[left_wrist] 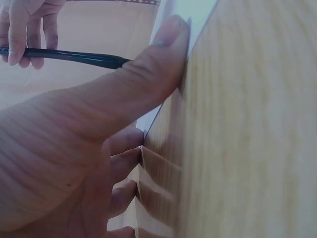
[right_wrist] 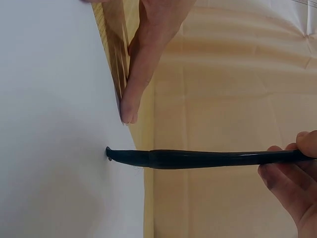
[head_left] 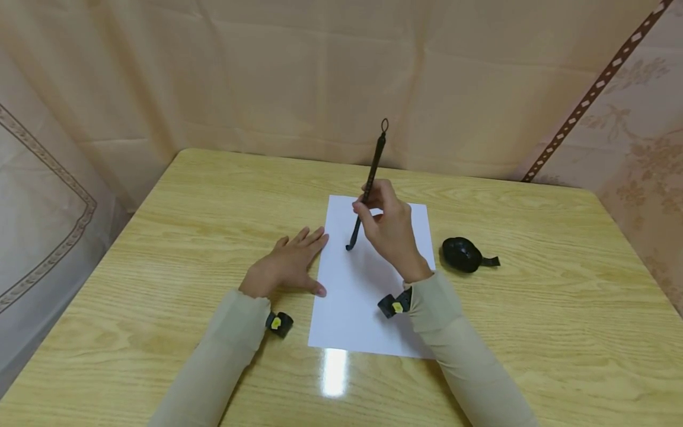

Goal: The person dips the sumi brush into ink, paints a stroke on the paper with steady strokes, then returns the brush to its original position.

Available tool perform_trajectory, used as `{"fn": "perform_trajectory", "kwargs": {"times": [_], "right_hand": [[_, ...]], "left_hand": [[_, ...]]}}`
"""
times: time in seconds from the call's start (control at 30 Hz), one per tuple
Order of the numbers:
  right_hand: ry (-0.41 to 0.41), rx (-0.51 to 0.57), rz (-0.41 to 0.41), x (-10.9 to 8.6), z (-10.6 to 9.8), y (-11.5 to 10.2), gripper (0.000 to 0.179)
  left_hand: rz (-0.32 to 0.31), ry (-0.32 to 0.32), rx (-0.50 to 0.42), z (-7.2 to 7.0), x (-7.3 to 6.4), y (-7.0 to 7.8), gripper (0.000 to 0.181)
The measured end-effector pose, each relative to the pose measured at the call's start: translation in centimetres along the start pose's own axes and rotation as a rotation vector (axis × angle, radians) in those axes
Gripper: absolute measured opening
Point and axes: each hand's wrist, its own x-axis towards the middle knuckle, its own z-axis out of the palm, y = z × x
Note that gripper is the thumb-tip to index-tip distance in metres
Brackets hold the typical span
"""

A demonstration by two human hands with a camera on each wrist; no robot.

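A dark ink brush (head_left: 375,163) with a hanging loop at its top is pinched between the thumb and fingers of my right hand (head_left: 392,228). It leans slightly, and its bent black tip touches the white paper (head_left: 352,314), with a small dark mark at that spot in the right wrist view. My left hand (head_left: 288,264) lies spread at the paper's left edge. Its thumb (left_wrist: 171,37) rests on the margin in the left wrist view, and the other fingers reach along that edge.
A black lidded-looking round object (head_left: 461,255) with a short flat tab sits right of the paper. Under everything is a wood-grain table (head_left: 213,201). Beige curtains (head_left: 299,77) hang behind it, and a patterned cloth (head_left: 640,118) is at the right.
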Motion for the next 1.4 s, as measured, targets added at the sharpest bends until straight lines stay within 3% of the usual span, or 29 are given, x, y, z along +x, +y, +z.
{"fn": "perform_trajectory", "kwargs": {"times": [1.4], "right_hand": [[0.016,-0.035,0.023,0.04,-0.23,0.22,0.026]], "left_hand": [[0.023,0.002,-0.002,-0.11,0.05,-0.09,0.111]]}}
